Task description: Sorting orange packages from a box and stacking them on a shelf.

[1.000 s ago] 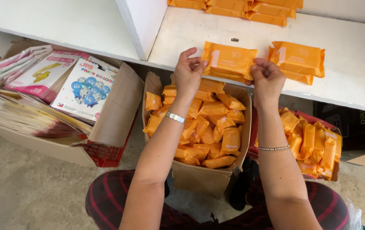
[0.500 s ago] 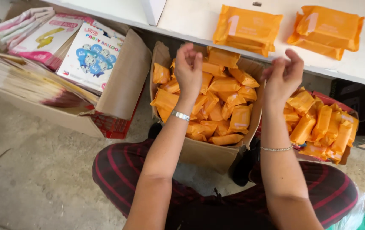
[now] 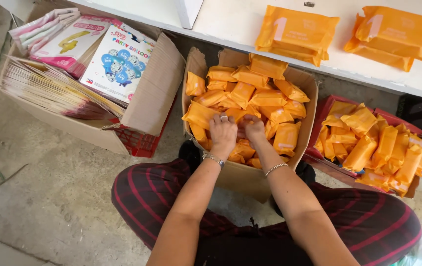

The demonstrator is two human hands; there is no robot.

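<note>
An open cardboard box (image 3: 310,101) in front of my knees is heaped with small orange packets (image 3: 266,96). Both my hands are down in the near side of that heap, close together. My left hand (image 3: 223,132), with a ring and a wrist bracelet, curls its fingers over packets. My right hand (image 3: 253,129), also with a bracelet, grips into the packets beside it; its fingertips are hidden among them. On the white shelf (image 3: 230,27) above the box lie two stacks of larger orange packs (image 3: 295,32) (image 3: 394,35).
To the right, a red box (image 3: 318,153) holds more orange packets (image 3: 368,140). To the left, a big cardboard box (image 3: 154,91) holds flat balloon packs (image 3: 117,61) and stacked sheets (image 3: 48,91). A white divider (image 3: 189,11) stands on the shelf. Concrete floor (image 3: 48,197) lies at left.
Both hands came away from the shelf stack, dropped over the box, then went down into the orange packets. The view tilted down toward the box.
</note>
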